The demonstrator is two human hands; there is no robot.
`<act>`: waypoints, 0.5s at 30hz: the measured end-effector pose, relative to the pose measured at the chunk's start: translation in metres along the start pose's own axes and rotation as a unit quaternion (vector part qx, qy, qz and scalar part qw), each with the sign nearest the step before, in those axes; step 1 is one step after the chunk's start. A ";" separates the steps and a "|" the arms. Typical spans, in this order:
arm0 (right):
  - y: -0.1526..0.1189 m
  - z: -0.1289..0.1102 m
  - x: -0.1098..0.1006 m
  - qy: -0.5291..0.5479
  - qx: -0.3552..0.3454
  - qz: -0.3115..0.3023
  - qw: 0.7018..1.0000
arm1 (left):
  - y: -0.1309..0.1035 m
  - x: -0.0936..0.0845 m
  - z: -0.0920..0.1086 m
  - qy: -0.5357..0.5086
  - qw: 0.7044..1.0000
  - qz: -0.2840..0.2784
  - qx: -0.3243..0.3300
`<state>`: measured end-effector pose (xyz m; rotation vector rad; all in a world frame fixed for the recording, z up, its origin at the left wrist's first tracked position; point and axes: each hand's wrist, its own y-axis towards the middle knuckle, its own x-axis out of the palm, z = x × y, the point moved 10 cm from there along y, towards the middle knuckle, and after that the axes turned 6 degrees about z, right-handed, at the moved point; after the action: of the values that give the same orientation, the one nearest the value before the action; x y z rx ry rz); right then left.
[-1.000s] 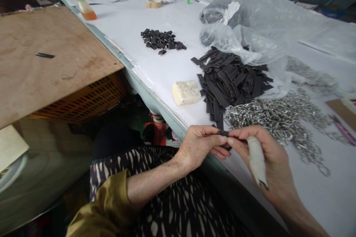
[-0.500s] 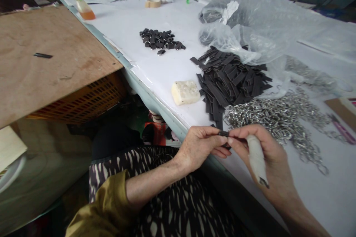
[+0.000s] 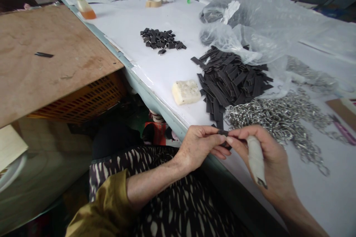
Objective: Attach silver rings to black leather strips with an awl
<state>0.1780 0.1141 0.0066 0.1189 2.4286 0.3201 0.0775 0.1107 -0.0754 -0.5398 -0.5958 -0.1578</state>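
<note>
A short black strip (image 3: 223, 132) is pinched between my two hands at the table's front edge. My left hand (image 3: 196, 148) is closed on it with thumb and fingers. The fingertips of my right hand (image 3: 274, 163) are pressed together at its right end. A white-wrapped tool (image 3: 256, 159) with a dark tip lies tucked in my right hand, pointing down; its other end is hidden. Just beyond my hands are a pile of black strips (image 3: 230, 77) and a heap of silvery metal rings (image 3: 275, 114). The fingers cover part of the held strip.
A cream block (image 3: 186, 92) rests near the table edge. Farther back are small black looped pieces with metal rings (image 3: 161, 39), a roll of tape (image 3: 153, 2) and a bottle of orange liquid (image 3: 86, 10). Clear plastic bags (image 3: 278, 18) lie beyond the strips; a wooden board (image 3: 55, 74) is at left.
Both hands stay at nearly the same spot, still on the strip. The white-wrapped tool's lower end has tilted slightly left. The piles look unchanged.
</note>
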 end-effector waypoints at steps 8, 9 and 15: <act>0.002 -0.003 -0.007 -0.038 -0.016 0.029 0.999 | 0.000 -0.001 0.008 -0.036 0.999 -0.013 0.018; 0.003 -0.002 -0.009 -0.039 -0.014 0.035 0.999 | 0.000 -0.001 0.010 -0.041 0.999 -0.013 0.022; 0.006 0.006 -0.015 -0.038 0.011 0.047 0.998 | 0.000 -0.006 0.024 -0.041 0.998 -0.006 0.040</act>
<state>0.1936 0.1183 0.0133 0.2511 2.3550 0.3257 0.0611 0.1230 -0.0618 -0.4675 -0.6828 -0.1237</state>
